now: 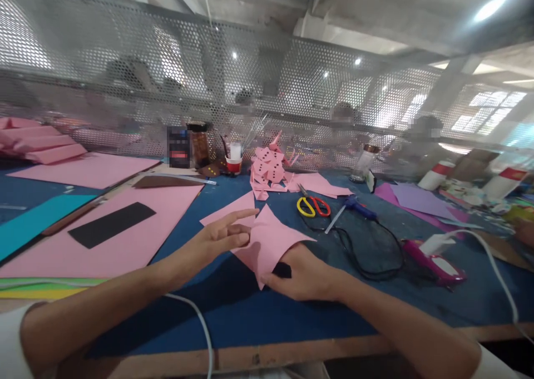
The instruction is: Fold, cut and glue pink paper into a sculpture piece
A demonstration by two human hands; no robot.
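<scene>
A folded pink paper sheet (273, 237) is raised a little above the blue table, its sides curving and one corner pointing up. My right hand (306, 273) grips its near right side, the thumb at the lower edge and the fingers hidden behind the paper. A small black piece (282, 270) shows between that thumb and palm; I cannot tell what it is. At the left edge of the paper is my left hand (223, 231), open, with the index finger stretched out and the thumb beside the sheet. Another pink sheet (233, 207) lies just behind.
Scissors (312, 205) with red and yellow handles and a blue glue gun (361, 206) lie beyond my right hand. Dotted pink paper pieces (269, 167) are heaped at the back. On the left, a black paper strip (112, 224) rests on a pink sheet (167, 212).
</scene>
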